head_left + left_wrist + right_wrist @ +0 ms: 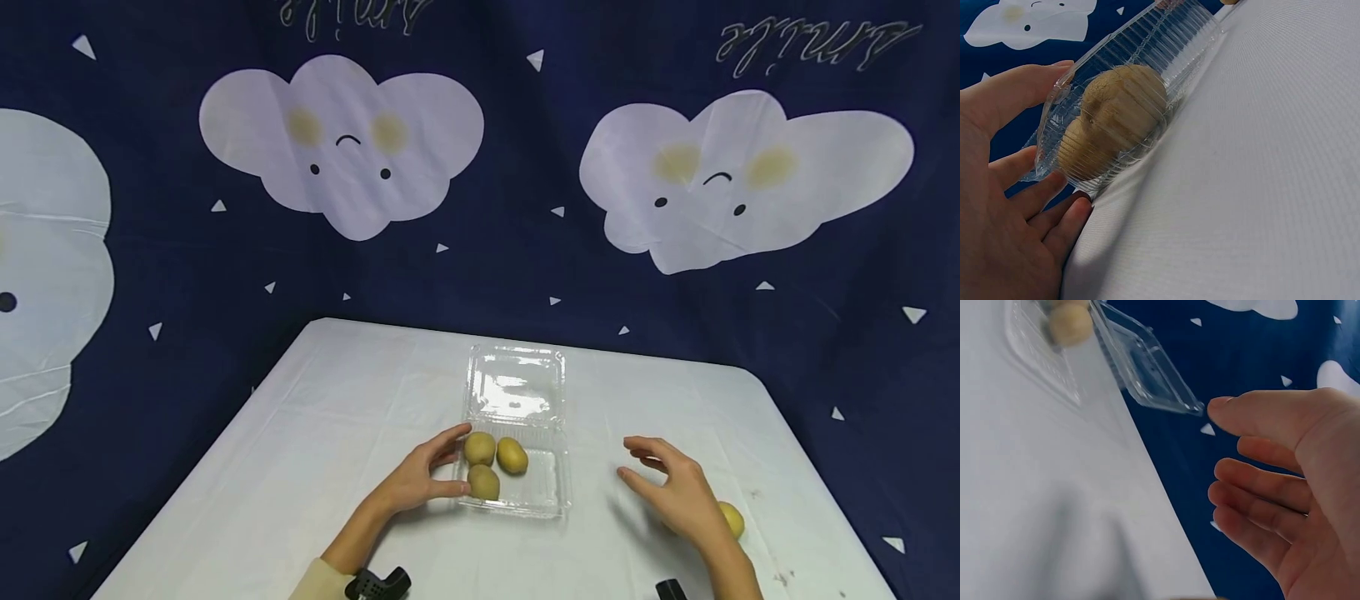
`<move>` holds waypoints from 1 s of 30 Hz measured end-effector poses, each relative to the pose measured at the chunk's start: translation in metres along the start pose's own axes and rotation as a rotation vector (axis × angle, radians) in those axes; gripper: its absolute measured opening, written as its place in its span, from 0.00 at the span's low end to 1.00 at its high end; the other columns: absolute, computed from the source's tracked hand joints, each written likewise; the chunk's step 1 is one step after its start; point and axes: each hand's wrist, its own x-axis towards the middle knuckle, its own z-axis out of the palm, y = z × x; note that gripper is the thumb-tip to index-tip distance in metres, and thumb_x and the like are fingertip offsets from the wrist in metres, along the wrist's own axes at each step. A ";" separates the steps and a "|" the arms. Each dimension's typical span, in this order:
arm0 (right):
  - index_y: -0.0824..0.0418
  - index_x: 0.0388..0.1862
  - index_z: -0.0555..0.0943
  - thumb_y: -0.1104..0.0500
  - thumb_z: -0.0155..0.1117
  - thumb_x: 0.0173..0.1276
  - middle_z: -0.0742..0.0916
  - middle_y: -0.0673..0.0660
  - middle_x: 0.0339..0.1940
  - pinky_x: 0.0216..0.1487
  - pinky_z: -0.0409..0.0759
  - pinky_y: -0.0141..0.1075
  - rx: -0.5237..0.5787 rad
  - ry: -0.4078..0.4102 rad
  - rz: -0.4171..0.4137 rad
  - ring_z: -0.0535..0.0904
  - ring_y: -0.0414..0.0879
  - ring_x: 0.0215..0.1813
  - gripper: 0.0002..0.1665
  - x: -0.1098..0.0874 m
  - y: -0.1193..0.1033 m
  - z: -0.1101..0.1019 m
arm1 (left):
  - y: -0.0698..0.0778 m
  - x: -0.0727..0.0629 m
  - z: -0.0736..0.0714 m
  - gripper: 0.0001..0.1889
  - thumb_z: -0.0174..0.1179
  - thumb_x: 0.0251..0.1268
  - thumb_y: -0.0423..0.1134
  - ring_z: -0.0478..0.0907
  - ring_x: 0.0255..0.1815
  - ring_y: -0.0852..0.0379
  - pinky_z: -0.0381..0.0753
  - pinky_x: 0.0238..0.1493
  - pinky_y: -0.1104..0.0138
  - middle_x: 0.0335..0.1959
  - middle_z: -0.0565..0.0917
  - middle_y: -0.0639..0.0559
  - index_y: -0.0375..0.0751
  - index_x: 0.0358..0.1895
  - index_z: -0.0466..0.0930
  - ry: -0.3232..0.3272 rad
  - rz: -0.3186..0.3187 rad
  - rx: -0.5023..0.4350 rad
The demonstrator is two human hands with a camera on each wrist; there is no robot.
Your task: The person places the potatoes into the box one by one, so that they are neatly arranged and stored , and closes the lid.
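A clear plastic clamshell box (543, 487) lies with its lid (516, 387) folded back. Two rounded yellow-brown fruits (480, 448) and a brighter yellow fruit (512, 456) sit in its left half. My left hand (416, 479) spans the box's left end, thumb at the near corner and index fingertip at the far one. In the left wrist view, its fingers (1041, 195) lie fairly straight against the ribbed wall. Right of the box, my right hand (675, 492) hovers with loosely bent fingers, holding nothing. A yellow fruit (731, 518) shows partly behind that wrist.
A white-covered table (360, 408) carries everything. Behind it hangs a dark blue cloth (517, 267) printed with clouds and small triangles. A black strap (377, 585) shows on the left wrist.
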 end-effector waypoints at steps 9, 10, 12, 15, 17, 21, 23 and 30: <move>0.44 0.55 0.78 0.36 0.69 0.53 0.85 0.47 0.49 0.44 0.81 0.32 -0.164 -0.006 0.087 0.81 0.48 0.49 0.30 -0.010 0.019 -0.021 | 0.002 -0.001 0.000 0.45 0.70 0.51 0.37 0.64 0.70 0.41 0.64 0.72 0.50 0.73 0.60 0.42 0.39 0.72 0.55 -0.005 -0.018 0.002; 0.45 0.55 0.78 0.36 0.69 0.53 0.85 0.47 0.49 0.44 0.81 0.31 -0.164 -0.016 0.095 0.81 0.48 0.50 0.31 -0.010 0.022 -0.022 | 0.002 -0.001 -0.001 0.45 0.70 0.51 0.38 0.65 0.70 0.41 0.64 0.72 0.50 0.73 0.60 0.42 0.39 0.72 0.55 -0.005 -0.022 0.005; 0.46 0.55 0.78 0.37 0.69 0.54 0.85 0.48 0.50 0.46 0.81 0.32 -0.163 -0.041 0.104 0.81 0.49 0.51 0.31 -0.010 0.025 -0.024 | 0.003 -0.002 -0.001 0.45 0.70 0.51 0.38 0.65 0.70 0.41 0.64 0.72 0.50 0.73 0.60 0.42 0.39 0.72 0.55 -0.004 -0.027 0.008; 0.49 0.52 0.80 0.39 0.69 0.55 0.85 0.50 0.50 0.48 0.82 0.38 -0.180 -0.079 0.107 0.81 0.51 0.52 0.28 -0.011 0.030 -0.024 | 0.003 -0.002 -0.001 0.45 0.70 0.51 0.38 0.64 0.70 0.41 0.64 0.72 0.49 0.73 0.60 0.40 0.38 0.72 0.55 -0.009 -0.022 0.011; 0.52 0.49 0.82 0.41 0.70 0.56 0.85 0.50 0.50 0.50 0.82 0.45 -0.195 -0.098 0.101 0.81 0.52 0.53 0.25 -0.013 0.033 -0.024 | 0.003 -0.002 -0.001 0.46 0.70 0.51 0.38 0.63 0.71 0.41 0.64 0.72 0.49 0.74 0.59 0.40 0.38 0.73 0.54 -0.011 -0.023 0.008; 0.54 0.48 0.82 0.45 0.70 0.57 0.85 0.52 0.51 0.54 0.79 0.53 -0.193 -0.117 0.103 0.80 0.56 0.55 0.23 -0.016 0.036 -0.025 | 0.004 -0.003 -0.001 0.46 0.70 0.51 0.38 0.62 0.72 0.42 0.64 0.72 0.51 0.74 0.59 0.40 0.38 0.73 0.54 -0.017 -0.021 0.014; 0.55 0.50 0.81 0.46 0.69 0.57 0.84 0.55 0.52 0.54 0.78 0.55 -0.183 -0.118 0.122 0.79 0.58 0.55 0.24 -0.016 0.036 -0.027 | 0.005 -0.003 -0.001 0.46 0.70 0.51 0.38 0.62 0.72 0.42 0.65 0.72 0.52 0.74 0.59 0.41 0.38 0.73 0.54 -0.017 -0.018 0.021; 0.58 0.57 0.77 0.35 0.60 0.61 0.80 0.65 0.58 0.52 0.75 0.61 -0.197 -0.178 0.250 0.74 0.66 0.59 0.35 -0.019 0.046 -0.041 | 0.006 -0.002 -0.002 0.45 0.70 0.51 0.39 0.63 0.71 0.43 0.65 0.72 0.52 0.74 0.59 0.42 0.40 0.73 0.54 -0.012 -0.027 0.032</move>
